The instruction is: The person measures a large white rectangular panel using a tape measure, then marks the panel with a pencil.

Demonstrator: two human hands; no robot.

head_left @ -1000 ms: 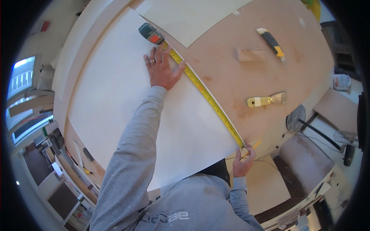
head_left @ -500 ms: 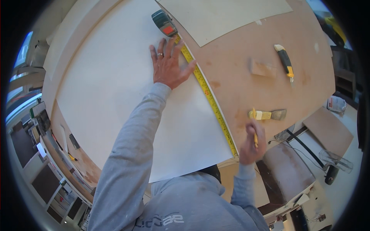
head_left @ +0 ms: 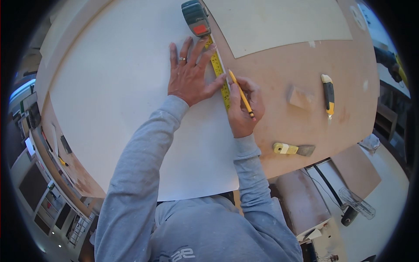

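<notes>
A large white sheet (head_left: 126, 109) lies before me on the work table. Along its right edge runs the yellow blade of a tape measure (head_left: 195, 18), whose dark green case rests at the far end. My left hand (head_left: 188, 75) is spread flat, its fingertips on the blade just below the case and its thumb across the blade farther down. In my right hand (head_left: 247, 107) is a yellow pencil (head_left: 242, 95), its point up by the sheet's edge beside my left thumb. The right forearm hides the lower stretch of the blade.
On the brown table (head_left: 270, 78) to the right lie a small block (head_left: 300, 97), a utility knife (head_left: 327, 96) and a putty knife (head_left: 294, 149). A pale board (head_left: 279, 24) covers the far right. More tools (head_left: 65, 144) lie at the left edge.
My right hand has moved up and left with the pencil, from beside the putty knife to the sheet's edge near my left hand. The left hand stays on the tape.
</notes>
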